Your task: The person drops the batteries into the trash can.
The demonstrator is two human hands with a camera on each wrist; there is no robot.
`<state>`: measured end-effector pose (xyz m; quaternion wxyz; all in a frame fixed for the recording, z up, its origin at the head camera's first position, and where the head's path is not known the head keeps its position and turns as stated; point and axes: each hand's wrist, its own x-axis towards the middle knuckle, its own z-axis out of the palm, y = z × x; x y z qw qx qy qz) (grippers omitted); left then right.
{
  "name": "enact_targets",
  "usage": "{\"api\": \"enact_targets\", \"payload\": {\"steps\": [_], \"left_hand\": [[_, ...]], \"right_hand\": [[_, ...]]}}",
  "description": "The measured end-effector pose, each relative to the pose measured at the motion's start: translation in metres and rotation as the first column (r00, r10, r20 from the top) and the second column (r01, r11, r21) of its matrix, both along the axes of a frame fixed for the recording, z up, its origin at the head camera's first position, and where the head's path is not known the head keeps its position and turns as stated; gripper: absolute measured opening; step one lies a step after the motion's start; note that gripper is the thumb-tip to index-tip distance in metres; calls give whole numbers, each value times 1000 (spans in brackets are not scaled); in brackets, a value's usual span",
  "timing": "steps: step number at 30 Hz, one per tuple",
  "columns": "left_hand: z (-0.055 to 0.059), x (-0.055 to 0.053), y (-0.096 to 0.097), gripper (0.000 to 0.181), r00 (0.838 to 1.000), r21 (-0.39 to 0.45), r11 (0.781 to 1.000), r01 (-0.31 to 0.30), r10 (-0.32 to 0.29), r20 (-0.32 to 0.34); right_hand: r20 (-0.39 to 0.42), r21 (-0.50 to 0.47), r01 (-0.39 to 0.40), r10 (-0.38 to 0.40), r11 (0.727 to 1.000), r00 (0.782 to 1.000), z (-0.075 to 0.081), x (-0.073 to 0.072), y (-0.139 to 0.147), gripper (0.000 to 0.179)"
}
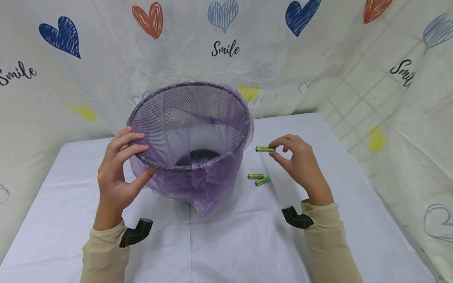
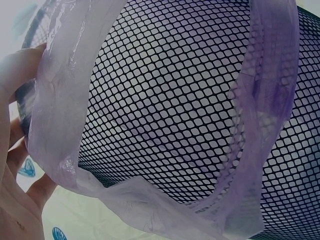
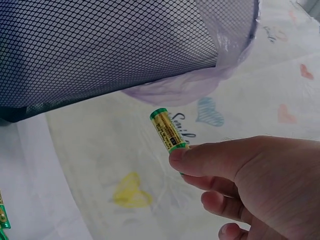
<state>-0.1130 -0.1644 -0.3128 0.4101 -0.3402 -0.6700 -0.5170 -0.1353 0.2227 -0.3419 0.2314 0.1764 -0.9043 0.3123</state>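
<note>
A round mesh wastebasket [image 1: 184, 118] stands tilted towards me, lined with a thin purple bag [image 1: 216, 181] folded over its rim. My left hand [image 1: 118, 169] grips the rim at the left, thumb outside and fingers over the edge. In the left wrist view, the mesh wall [image 2: 165, 95] fills most of the frame beside the fingers. My right hand [image 1: 299, 163] pinches a green and gold battery [image 1: 264, 149] between thumb and fingers, just right of the basket; the battery [image 3: 167, 130] also shows in the right wrist view. Two more batteries [image 1: 255, 176] lie on the table below it.
A white cloth covers the table [image 1: 226, 251]. Behind it hangs a pale curtain [image 1: 269, 67] printed with hearts and the word Smile, continuing along the right side. A black curved device is fixed at each wrist.
</note>
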Motion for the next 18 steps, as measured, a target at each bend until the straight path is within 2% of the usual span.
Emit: {"api": "enact_targets", "payload": {"steps": [18], "left_hand": [[-2,-2,-2,48,1000,-6,1000,-4,4,-2]], "right_hand": [[-71,-25,-2,1,1000,997,14,9,-2,20]]}}
